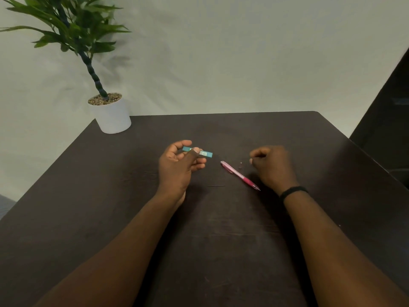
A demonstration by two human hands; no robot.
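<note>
My left hand [178, 167] holds a small teal lead case [207, 153] between thumb and fingers, a little above the dark table [110, 196]. A pink mechanical pencil [240, 175] lies on the table between my hands, its tip pointing toward me and to the right. A tiny pale cap [240, 164] lies just beyond the pencil. A thin dark lead [216, 186] lies on the table nearer to me. My right hand [273, 168] hovers to the right of the pencil with its fingers curled; whether it pinches anything is hidden. A black band circles that wrist.
A potted plant in a white pot [111, 117] stands at the table's far left corner. A pale wall runs behind the table. A dark surface [385, 120] rises at the right, past the table's edge.
</note>
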